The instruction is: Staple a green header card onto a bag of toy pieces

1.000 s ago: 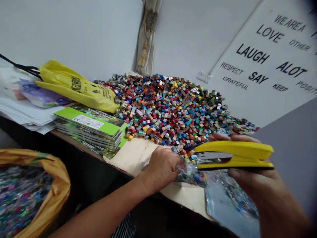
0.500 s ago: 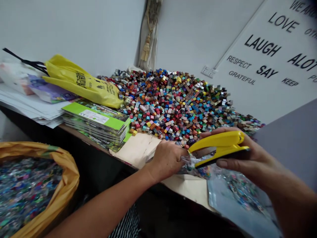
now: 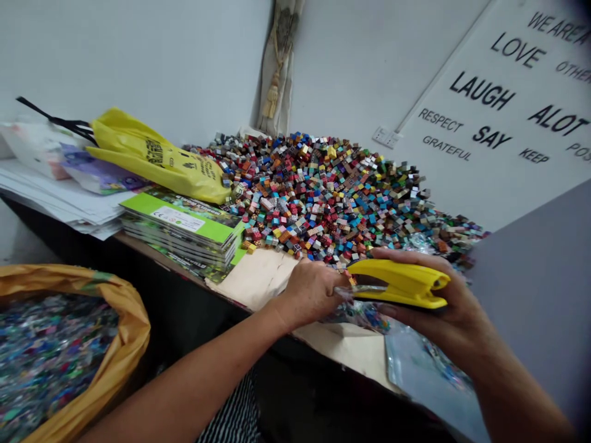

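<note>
My right hand (image 3: 438, 307) is wrapped round a yellow stapler (image 3: 401, 284), fingers over its top and thumb beneath. The stapler's front end points left, close against my left hand (image 3: 316, 289). In the closed fingers of that hand is the gathered top of a small clear plastic bag (image 3: 362, 314) with colourful pieces inside. The bag's top lies at the stapler's jaws; whether a staple is in it I cannot tell. Both hands are above the front edge of the table, over pale cardboard (image 3: 346, 344).
A large heap of colourful small blocks (image 3: 318, 191) lies behind my hands. Left of it are stacked green booklets (image 3: 180, 227) and a yellow bag (image 3: 157, 157). An orange-rimmed sack (image 3: 133, 338) of small clear packets stands lower left. A clear plastic sheet or bag (image 3: 429, 381) lies at right.
The stapler has swung level and moved slightly left and down, its jaws coming closer together over the bag's top. My left hand keeps its hold on the bag.
</note>
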Available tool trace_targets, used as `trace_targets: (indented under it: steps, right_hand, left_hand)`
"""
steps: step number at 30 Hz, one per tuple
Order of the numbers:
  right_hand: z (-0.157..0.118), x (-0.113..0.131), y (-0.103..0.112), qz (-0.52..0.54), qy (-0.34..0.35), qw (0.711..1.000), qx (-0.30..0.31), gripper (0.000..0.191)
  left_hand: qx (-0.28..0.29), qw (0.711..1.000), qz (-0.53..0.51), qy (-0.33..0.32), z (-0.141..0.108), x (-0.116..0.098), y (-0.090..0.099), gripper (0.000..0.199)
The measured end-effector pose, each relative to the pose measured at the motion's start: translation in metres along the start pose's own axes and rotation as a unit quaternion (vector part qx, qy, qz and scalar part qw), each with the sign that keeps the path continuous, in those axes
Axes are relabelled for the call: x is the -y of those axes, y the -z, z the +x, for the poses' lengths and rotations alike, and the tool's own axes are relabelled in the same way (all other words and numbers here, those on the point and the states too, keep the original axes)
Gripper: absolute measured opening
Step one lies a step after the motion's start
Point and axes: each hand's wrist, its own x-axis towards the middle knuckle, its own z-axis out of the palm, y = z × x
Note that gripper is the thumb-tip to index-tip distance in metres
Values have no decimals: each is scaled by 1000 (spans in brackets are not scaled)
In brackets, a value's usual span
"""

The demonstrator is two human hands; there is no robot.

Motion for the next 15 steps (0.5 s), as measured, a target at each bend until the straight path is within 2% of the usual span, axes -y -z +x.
trace_targets:
  steps: [5,9,15]
  right_hand:
    - [2,0,3,-21,4,999,-27,57]
    - [-3,0,3,-12,0,999,-54,55]
    - [-6,-3,3,2,-27,999,-44,54]
  left_hand:
    - [-27,999,-13,18,-2,0,-2,38]
    - [-26,999,-23,-1,1,3,-4,28]
    - [-4,999,-37,-14,5,8,-4,17]
